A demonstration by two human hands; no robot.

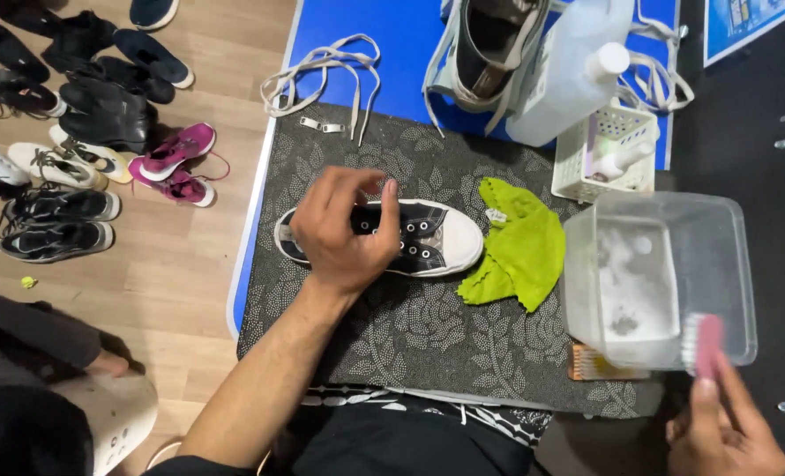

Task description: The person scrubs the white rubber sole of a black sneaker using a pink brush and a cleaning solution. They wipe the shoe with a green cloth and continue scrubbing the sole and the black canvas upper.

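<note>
Centrally, a grey patterned mat point(428, 335) carries a black-and-white sneaker point(437, 238). At three o'clock sits a clear plastic tub point(728, 264); a green cloth point(520, 251) lies between them. The left hand point(344, 231) clamps over the sneaker's heel end, fingers curled. At five o'clock, the right hand point(728, 432) pinches a pink brush point(706, 345).

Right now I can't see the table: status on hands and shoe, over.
Left hand gripping black sneaker on mat. Right hand holding pink brush at plastic tub. Green cloth beside toe.
</note>
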